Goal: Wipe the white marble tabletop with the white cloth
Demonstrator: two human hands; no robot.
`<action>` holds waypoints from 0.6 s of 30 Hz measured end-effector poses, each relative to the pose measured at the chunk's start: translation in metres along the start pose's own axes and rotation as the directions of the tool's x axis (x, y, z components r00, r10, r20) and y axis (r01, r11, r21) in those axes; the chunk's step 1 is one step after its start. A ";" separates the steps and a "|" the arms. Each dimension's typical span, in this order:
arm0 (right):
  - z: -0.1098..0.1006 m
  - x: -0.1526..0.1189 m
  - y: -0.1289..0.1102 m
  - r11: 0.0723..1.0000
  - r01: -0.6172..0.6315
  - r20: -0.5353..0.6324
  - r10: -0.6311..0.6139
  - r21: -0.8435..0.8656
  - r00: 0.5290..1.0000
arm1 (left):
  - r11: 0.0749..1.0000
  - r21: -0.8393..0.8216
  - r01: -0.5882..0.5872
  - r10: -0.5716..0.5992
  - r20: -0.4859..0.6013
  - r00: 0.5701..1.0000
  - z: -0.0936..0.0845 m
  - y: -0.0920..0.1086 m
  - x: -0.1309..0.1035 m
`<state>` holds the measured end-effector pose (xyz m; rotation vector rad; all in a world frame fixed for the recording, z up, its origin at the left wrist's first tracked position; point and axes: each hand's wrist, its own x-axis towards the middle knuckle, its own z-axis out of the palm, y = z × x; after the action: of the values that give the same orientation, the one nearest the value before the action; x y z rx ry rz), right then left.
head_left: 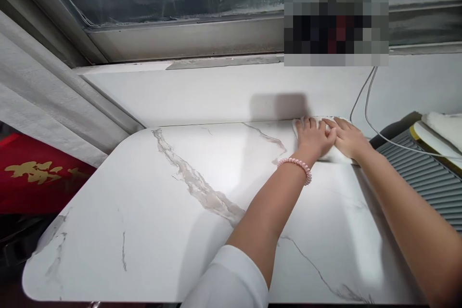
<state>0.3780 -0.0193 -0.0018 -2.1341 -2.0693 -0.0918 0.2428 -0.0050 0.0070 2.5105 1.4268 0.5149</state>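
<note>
A folded white cloth [339,155] lies at the far right corner of the white marble-patterned table [144,231]. My left hand [313,137] rests on its left part, palm down with the fingers spread. On that wrist is a pink coiled band [296,166]. Close beside it, my right hand [348,138] lies flat over the cloth's right part, fingers stretched toward the left hand. Both hands cover much of the cloth, so its full shape is hidden.
Behind the table is a white sill [202,94] under a window. A thin cable [368,110] hangs at the right, near a grey ribbed surface [415,168]. A pale curtain [54,91] and a red cloth with gold marks [39,187] are at the left.
</note>
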 end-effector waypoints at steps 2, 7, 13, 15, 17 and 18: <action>0.001 0.005 -0.010 1.000 -0.003 -0.024 0.002 -0.024 1.000 | 1.000 0.008 0.003 -0.003 0.008 1.000 -0.003 -0.010 0.002; -0.004 -0.018 -0.042 0.997 -0.069 0.009 0.070 -0.045 0.998 | 0.998 0.000 -0.057 0.057 0.057 0.997 -0.012 -0.028 -0.019; -0.015 -0.100 -0.097 0.993 -0.114 0.047 0.115 -0.038 0.992 | 0.992 0.001 -0.127 0.126 0.121 0.985 -0.036 -0.036 -0.106; -0.018 -0.136 -0.119 0.991 -0.118 0.046 0.121 -0.057 0.992 | 0.988 0.012 -0.152 0.149 0.143 0.978 -0.046 -0.037 -0.146; -0.022 -0.173 -0.142 0.991 -0.110 0.037 0.113 -0.076 0.993 | 0.984 0.024 -0.175 0.169 0.161 0.972 -0.057 -0.038 -0.187; -0.024 -0.190 -0.154 0.991 -0.099 0.033 0.102 -0.085 0.994 | 0.983 0.032 -0.181 0.174 0.164 0.971 -0.062 -0.040 -0.207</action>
<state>0.2196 -0.2065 0.0028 -2.3023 -2.0072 -0.1289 0.0892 -0.1625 0.0095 2.6633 1.1765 0.3022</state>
